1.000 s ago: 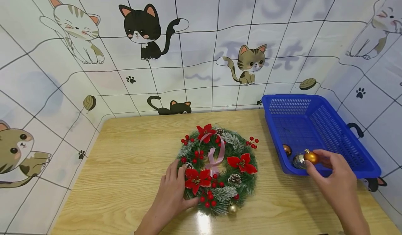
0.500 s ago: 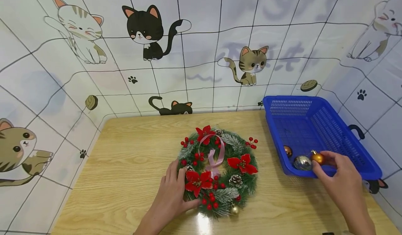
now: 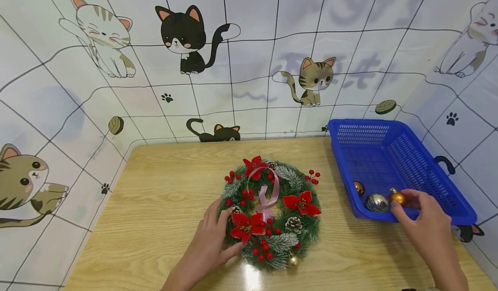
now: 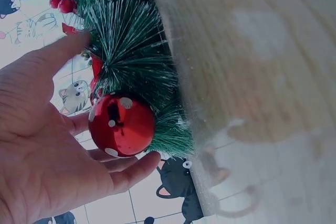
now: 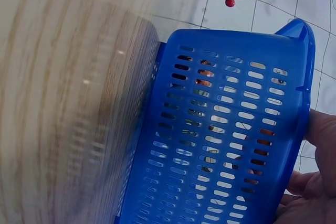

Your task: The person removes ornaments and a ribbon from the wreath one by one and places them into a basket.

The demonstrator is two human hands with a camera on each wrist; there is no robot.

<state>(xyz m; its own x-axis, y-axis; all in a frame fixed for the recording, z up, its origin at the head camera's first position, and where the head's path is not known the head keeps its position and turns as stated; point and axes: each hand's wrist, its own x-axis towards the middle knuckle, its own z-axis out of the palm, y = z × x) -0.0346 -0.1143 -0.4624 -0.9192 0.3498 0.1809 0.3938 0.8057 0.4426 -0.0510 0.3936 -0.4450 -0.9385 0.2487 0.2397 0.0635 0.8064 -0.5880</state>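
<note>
A green Christmas wreath (image 3: pixel 307 235) with red poinsettias, berries and pine cones lies on the table. My left hand (image 3: pixel 206 239) rests at its left edge, thumb and fingers spread apart. In the left wrist view, the fingers of that hand (image 4: pixel 58 140) lie around a shiny red ball ornament (image 4: pixel 123 124) with white dots. My right hand (image 3: pixel 426 222) reaches over the near rim of a blue plastic basket (image 3: pixel 337 163). Its thumb and forefinger pinch a gold Christmas ball (image 3: pixel 397 198), low inside, beside a silver ball (image 3: pixel 377 203). The right wrist view hides the ball behind the basket's slotted wall (image 5: pixel 236 108).
A copper-brown ball (image 3: pixel 359 188) sits in the basket's near left corner. A pink ribbon loop (image 3: pixel 266 200) lies across the wreath, and a small gold ball (image 3: pixel 293 261) is at its near edge. A cat-print wall covering (image 3: pixel 253 66) surrounds the wooden table (image 3: pixel 163 196).
My right hand has moved the gold ball rightward and slightly down, from in front of the silver ball to beside it. My left thumb has drawn back slightly from the wreath.
</note>
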